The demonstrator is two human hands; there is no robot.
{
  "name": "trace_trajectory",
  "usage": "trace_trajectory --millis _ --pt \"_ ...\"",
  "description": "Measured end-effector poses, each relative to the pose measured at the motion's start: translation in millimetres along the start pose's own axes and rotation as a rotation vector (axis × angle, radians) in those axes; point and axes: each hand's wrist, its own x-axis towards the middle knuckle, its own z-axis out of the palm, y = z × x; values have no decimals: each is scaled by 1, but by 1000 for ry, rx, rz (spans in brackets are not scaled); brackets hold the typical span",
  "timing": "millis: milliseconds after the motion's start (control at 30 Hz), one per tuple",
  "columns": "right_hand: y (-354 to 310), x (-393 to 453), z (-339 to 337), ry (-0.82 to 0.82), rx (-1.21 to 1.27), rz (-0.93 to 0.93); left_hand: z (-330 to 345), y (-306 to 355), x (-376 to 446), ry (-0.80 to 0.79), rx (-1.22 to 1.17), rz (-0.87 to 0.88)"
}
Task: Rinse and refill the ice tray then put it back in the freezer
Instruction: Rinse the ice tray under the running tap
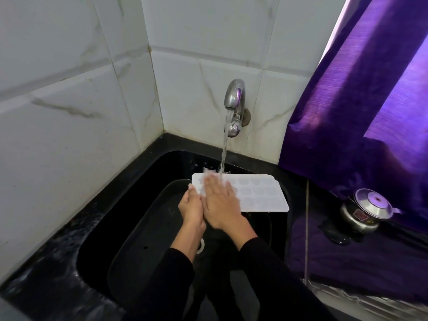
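- White marbled wall tiles [69,89] fill the whole back corner, grey veins running across them.
- Purple curtain [361,107] hangs down the right side, shiny, with light coming through it, its bottom edge down at the counter.
- Black sink [97,249] takes the middle, deep and dark, with the black counter [46,274] glistening wet along its left rim.
- A dark tub [139,246] sits inside the sink, its rim catching a thin line of light.
- Black sleeves [266,269] come in from the bottom, both forearms reaching over the basin.
- The ice tray [259,195] is right there: white, flat, held above the sink with its far left corner under the running water, its right end sticking out free.
- Right hand [220,202] lies palm-down on top of the tray's left part, fingers stretched out flat and together, spread over the cells, not curled around anything.
- Left hand [191,207] has the tray's near left edge, fingers curled under it and thumb on the rim, a firm hold.
- A small steel pot [363,212] with a domed lid stands on the counter at right, well apart from the tray.
- The metal tap [234,100] juts from the wall tile.
- Water stream [224,147] drops straight from the spout and splashes at the fingertips [208,178] on the tray.
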Motion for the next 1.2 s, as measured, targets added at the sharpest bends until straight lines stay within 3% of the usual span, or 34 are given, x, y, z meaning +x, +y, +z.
trace_trajectory --millis 100,267,367,433,567,667,867,967,1133,1200 --pt "11 2 -1 -14 -45 -36 -2 2 4 18 -33 -15" --pt "64 8 -17 -94 76 372 -21 8 18 32 -25 -29" --pt "73 14 -33 -116 245 488 -27 6 22 3 -34 -27" --pt "73 18 -41 -39 374 525 -27 3 20 -16 -53 -38" --pt "73 20 -49 62 397 546 -31 -4 21 -6 -63 -95" --pt "71 12 -46 184 462 537 -33 -5 28 -100 -28 -239" --pt "72 -12 -13 563 431 282 -28 10 33 -164 -347 -592" --pt "79 -20 3 712 384 246 -26 19 36 -185 -373 -593" --pt "78 -25 2 342 249 366 -16 12 38 -112 -236 -362" --pt "64 -26 -1 329 282 322 -13 8 40 -109 -176 -316"
